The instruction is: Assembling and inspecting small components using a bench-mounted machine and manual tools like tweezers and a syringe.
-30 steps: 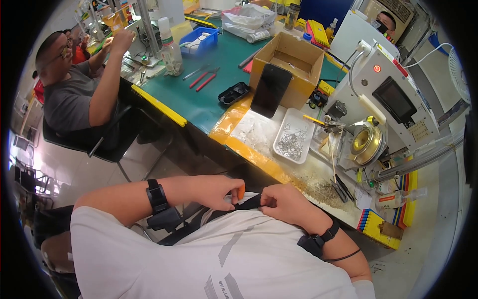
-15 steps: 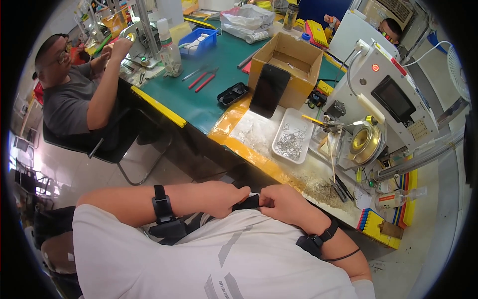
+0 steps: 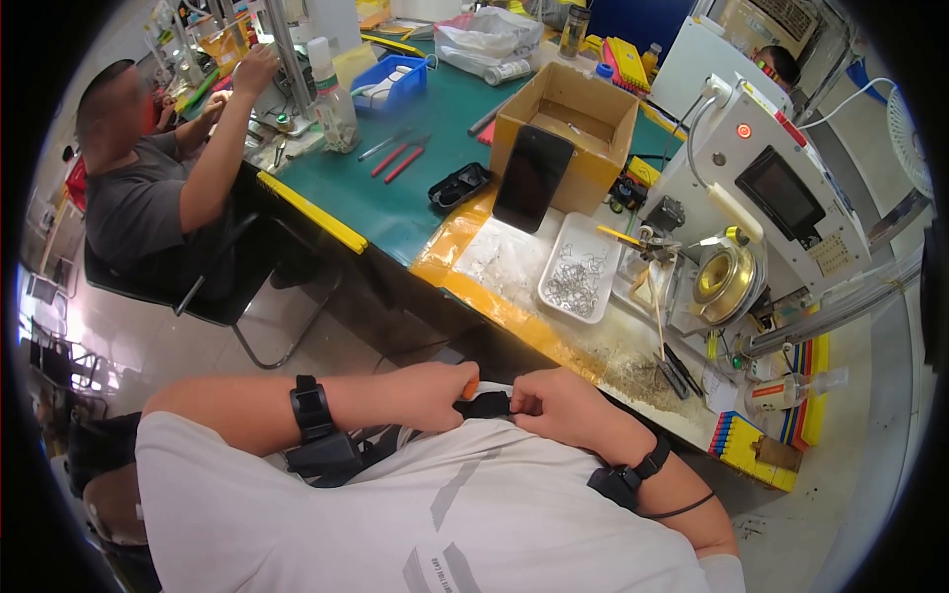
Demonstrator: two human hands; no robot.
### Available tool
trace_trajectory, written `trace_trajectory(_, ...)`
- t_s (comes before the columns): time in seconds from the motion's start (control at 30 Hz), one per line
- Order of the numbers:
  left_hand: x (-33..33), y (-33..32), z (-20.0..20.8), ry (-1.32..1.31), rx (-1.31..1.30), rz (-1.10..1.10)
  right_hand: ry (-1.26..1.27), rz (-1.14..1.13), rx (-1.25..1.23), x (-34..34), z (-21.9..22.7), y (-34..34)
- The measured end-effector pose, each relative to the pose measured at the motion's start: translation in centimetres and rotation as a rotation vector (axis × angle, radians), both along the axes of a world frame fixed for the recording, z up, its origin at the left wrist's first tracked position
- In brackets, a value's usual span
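Both hands are close to my body at waist height, in front of the white shirt. A short black strap (image 3: 484, 405) spans the gap between them. My left hand (image 3: 433, 393) is closed on the strap's left end, with a small orange bit showing at its fingers. Closed in a pinch, my right hand (image 3: 560, 403) grips the other end; its fingertips partly hide the strap. On each wrist sits a black band with a small box, the left one (image 3: 314, 410) and the right one (image 3: 623, 479).
The bench edge lies just ahead. On it stand a white tray (image 3: 547, 289) of small metal parts, a dark phone (image 3: 532, 180), a cardboard box (image 3: 514, 109), red-handled pliers (image 3: 400, 161) and a machine (image 3: 727, 148) with a wire spool (image 3: 720, 280). A seated co-worker (image 3: 138, 188) is at left.
My left hand has shifted slightly left, and more of the black strap shows between the hands. My right hand is nearly still. The co-worker's raised hand has moved up a little.
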State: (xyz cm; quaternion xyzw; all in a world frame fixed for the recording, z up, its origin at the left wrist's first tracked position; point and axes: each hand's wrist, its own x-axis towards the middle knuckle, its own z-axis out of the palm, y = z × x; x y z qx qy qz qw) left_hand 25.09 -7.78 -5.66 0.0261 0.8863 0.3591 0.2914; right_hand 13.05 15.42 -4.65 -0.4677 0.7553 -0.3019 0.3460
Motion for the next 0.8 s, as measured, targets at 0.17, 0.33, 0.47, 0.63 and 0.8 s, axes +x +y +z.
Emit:
trace_trajectory(0.17,0.4,-0.3,0.3,-0.058,-0.004,0.029,0.012,0.027,-0.005,0.1,-0.1,-0.1)
trace_trajectory(0.33,-0.3,-0.1,0.5,-0.074,-0.033,-0.017,0.035,0.023,0.001,-0.1,-0.1,0.1)
trace_trajectory(0.47,-0.9,-0.2,1.2,-0.030,-0.009,-0.069,0.005,0.001,-0.015,-0.1,-0.2,0.3)
trace_trajectory(0.63,-1.2,-0.6,0.5,0.067,0.049,-0.177,0.023,0.007,-0.028,-0.1,-0.3,0.3)
trace_trajectory(0.8,-1.5,-0.2,1.7,0.021,-0.014,-0.220,0.020,0.006,-0.041,0.0,-0.1,0.3)
